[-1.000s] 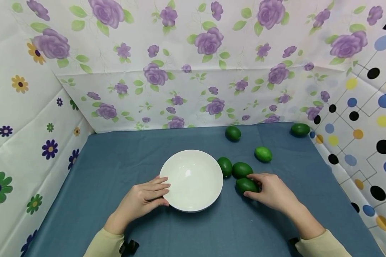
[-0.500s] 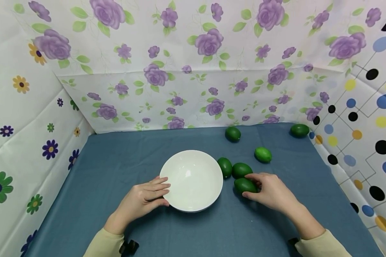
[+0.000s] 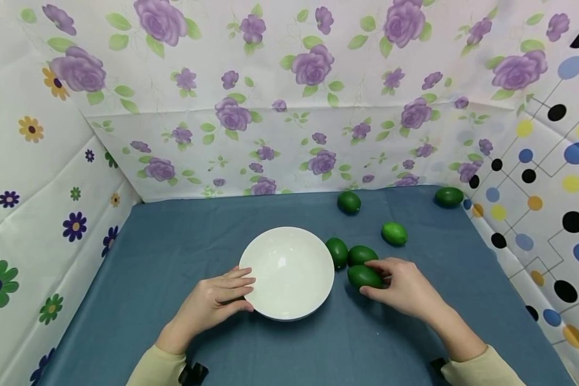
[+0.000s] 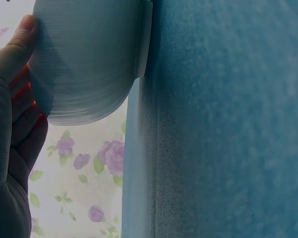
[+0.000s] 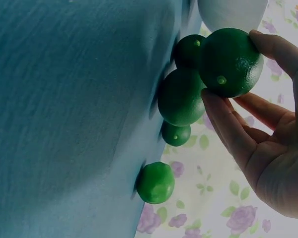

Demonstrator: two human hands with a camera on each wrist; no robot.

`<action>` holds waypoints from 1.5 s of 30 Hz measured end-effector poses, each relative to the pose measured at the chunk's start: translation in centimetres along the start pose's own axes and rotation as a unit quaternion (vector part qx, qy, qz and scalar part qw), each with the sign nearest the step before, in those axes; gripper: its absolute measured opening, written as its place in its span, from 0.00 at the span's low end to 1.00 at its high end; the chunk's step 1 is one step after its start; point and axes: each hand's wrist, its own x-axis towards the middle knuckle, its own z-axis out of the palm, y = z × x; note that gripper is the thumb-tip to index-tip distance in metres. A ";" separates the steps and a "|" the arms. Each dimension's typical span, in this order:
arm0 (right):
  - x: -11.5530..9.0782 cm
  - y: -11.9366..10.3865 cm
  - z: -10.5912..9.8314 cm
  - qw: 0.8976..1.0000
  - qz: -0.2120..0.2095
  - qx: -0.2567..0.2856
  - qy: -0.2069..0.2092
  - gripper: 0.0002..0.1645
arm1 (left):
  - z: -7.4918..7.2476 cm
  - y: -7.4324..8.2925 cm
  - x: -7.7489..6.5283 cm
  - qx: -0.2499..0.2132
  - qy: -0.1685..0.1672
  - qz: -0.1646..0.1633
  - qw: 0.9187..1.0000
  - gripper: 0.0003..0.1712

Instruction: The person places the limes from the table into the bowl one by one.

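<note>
My left hand holds the left rim of a round white bowl, fingers over the edge and thumb low on the outside. In the left wrist view the thumb presses the outer wall of the bowl. My right hand pinches a smooth dark green avocado between thumb and fingertips. The right wrist view has this avocado raised off the cloth, its small pale stem end showing. Just behind it lie two more avocados, one close to the fingertips and another beside the bowl's right rim.
A brighter green lime lies behind the right hand. Farther back are an avocado near the flowered backdrop and another dark green fruit in the back right corner. Blue cloth covers the table; patterned sheets stand at the sides.
My right hand has shifted slightly left toward the bowl, carrying the avocado up off the cloth. The left hand and the bowl hold their place.
</note>
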 end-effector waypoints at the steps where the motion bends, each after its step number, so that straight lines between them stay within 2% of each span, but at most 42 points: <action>1: 0.0 -0.1 0.0 1.000 0.000 0.005 0.003 0.37 | 0.0 0.0 0.0 0.000 0.000 0.000 1.000 0.26; 9: 0.2 -0.8 -0.1 0.999 0.000 0.040 0.034 0.36 | 0.0 0.0 0.1 0.004 -0.002 0.000 1.000 0.26; 22: 1.0 -3.7 -0.5 0.991 -0.002 0.107 0.081 0.35 | -0.1 -0.1 -0.1 0.004 -0.002 0.005 1.000 0.26; 32: 1.8 -6.3 0.1 0.986 -0.020 0.144 0.081 0.37 | -0.1 -0.1 0.0 0.004 -0.004 0.001 1.000 0.26; 45: 2.8 -8.9 1.7 0.982 -0.057 0.174 0.041 0.36 | 0.0 -0.1 0.0 0.000 -0.003 -0.001 1.000 0.26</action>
